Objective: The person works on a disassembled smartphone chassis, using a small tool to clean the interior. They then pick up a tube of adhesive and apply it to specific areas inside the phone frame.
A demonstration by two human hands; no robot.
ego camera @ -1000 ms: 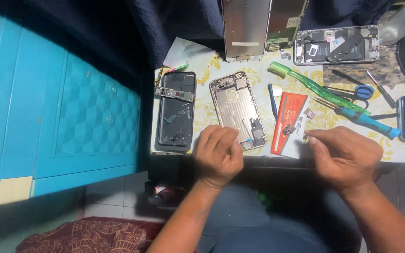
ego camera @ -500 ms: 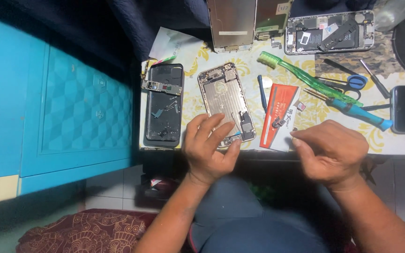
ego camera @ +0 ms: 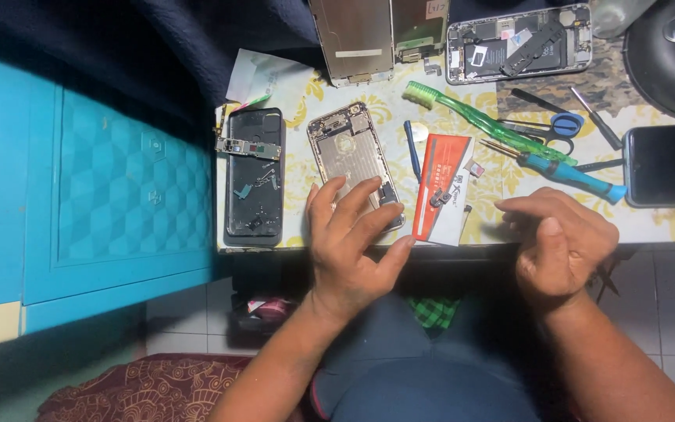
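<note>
Gold phone shell (ego camera: 351,159), opened, lies centre frame on the table (ego camera: 666,227). Left hand (ego camera: 351,246) rests spread-fingered on its lower end, gripping nothing. Right hand (ego camera: 560,238), lower right, loosely curled; contents cannot be told. Red card (ego camera: 441,187) just right of the shell; black phone (ego camera: 255,173) to its left.

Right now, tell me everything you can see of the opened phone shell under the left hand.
The phone shell is a pale metal back housing lying flat on the table, inside face up, slightly tilted, its top end pointing away from the person. Small parts sit at the top and a dark piece near the lower right edge. The left hand rests its fingers on the lower end. A black phone lies to its left, a red card to its right.
</note>
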